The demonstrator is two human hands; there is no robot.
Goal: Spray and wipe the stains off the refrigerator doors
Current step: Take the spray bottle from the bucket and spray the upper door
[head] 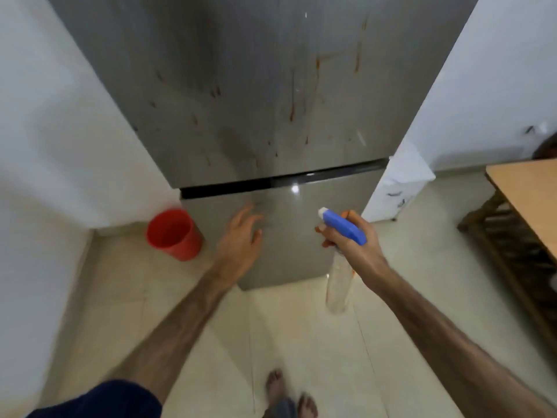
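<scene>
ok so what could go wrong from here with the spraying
1. The spray bottle in the right hand points at the lower door, while most reddish stains sit on the upper door; they may get missed.
2. The left hand is open, holding no cloth, so spray may run down unwiped.
3. Drips on the tiled floor could be slippery for bare feet.

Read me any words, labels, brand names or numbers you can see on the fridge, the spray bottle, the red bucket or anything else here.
No text can be read anywhere.
Fridge: no badge or label shows, only reddish stains.
Spray bottle: clear body, blurred, no readable label.
Red bucket: plain.
White unit right of the fridge: dark marks, too blurred to read.
</scene>
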